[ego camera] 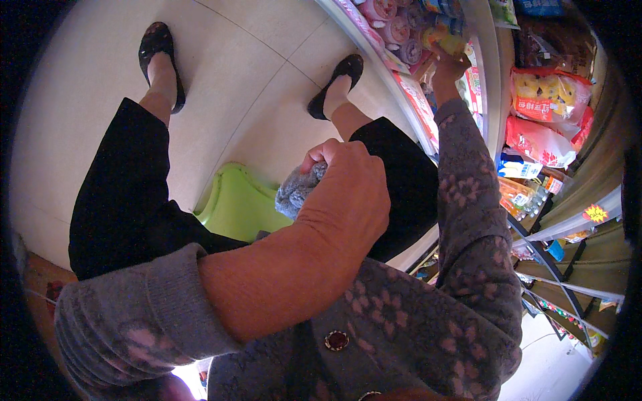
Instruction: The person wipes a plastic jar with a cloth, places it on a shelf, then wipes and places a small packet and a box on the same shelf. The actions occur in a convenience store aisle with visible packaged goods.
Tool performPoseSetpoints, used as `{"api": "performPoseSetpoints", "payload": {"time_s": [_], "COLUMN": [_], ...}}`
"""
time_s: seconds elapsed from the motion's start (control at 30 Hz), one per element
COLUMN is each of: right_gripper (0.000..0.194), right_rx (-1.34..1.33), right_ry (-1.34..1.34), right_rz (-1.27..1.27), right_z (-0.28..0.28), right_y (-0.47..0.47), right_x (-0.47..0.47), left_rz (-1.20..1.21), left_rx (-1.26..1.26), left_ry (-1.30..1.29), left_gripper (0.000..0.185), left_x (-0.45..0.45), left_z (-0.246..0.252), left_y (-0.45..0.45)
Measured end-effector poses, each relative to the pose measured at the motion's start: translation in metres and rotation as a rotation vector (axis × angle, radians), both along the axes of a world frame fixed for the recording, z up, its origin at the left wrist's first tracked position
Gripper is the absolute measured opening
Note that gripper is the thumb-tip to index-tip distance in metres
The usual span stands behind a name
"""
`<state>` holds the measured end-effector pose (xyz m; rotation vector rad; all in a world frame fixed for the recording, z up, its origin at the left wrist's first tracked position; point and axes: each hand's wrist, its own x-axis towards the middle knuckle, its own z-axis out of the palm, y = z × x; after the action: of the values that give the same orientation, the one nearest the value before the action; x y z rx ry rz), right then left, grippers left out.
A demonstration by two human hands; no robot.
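My left hand [351, 185], reaching across from the left in front of my lap, is closed around a bunched grey fluffy cloth [301, 190]. At the upper right, my right arm stretches into a lit shelf unit, where my right hand [450, 69] touches a yellow package [444, 40]. That hand is dim and partly blurred, so whether it grips the package cannot be told. Round pink and purple packages [396, 30] lie just left of it. A green plastic stool [241, 200] shows between my legs.
The shelf unit's curved pale edge [371, 55] runs close by my right foot. Bagged bread [549, 95], red and white bags [539, 140] and bottles [521, 195] stand on shelves at the right. Pale floor tiles [241, 65] extend around my feet.
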<state>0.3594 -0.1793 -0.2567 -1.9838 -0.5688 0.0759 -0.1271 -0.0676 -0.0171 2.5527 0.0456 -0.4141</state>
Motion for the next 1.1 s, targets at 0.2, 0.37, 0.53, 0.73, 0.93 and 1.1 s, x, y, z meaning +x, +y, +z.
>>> {"api": "performPoseSetpoints", "payload": {"time_s": [0.2, 0.37, 0.53, 0.73, 0.93, 1.1], "right_gripper": [0.09, 0.094, 0.097, 0.098, 0.093, 0.091], "right_rx": [-0.288, -0.61, -0.324, -0.328, -0.092, -0.285], "right_ry": [-0.296, -0.183, -0.149, -0.251, -0.173, -0.304], "right_rz": [-0.086, -0.056, -0.074, -0.209, -0.153, -0.263], "right_z": [0.033, 0.072, 0.062, 0.048, 0.038, 0.017], "right_y": [0.017, 0.038, 0.033, 0.031, 0.032, 0.018], "right_x": [-0.043, -0.076, -0.081, -0.071, -0.068, -0.037], "left_rz": [0.018, 0.031, 0.034, 0.034, 0.033, 0.03], "left_rx": [-0.002, 0.015, 0.008, -0.024, -0.034, -0.012], "left_ry": [-0.021, -0.043, -0.031, -0.029, -0.019, -0.051], "left_gripper": [0.023, 0.024, 0.023, 0.022, 0.022, 0.022], "left_x": [-0.001, -0.001, -0.001, 0.001, 0.001, -0.001], "left_z": [-0.002, -0.004, -0.002, -0.002, -0.003, -0.007], "left_y": [-0.003, -0.004, -0.004, -0.004, -0.006, -0.007]}}
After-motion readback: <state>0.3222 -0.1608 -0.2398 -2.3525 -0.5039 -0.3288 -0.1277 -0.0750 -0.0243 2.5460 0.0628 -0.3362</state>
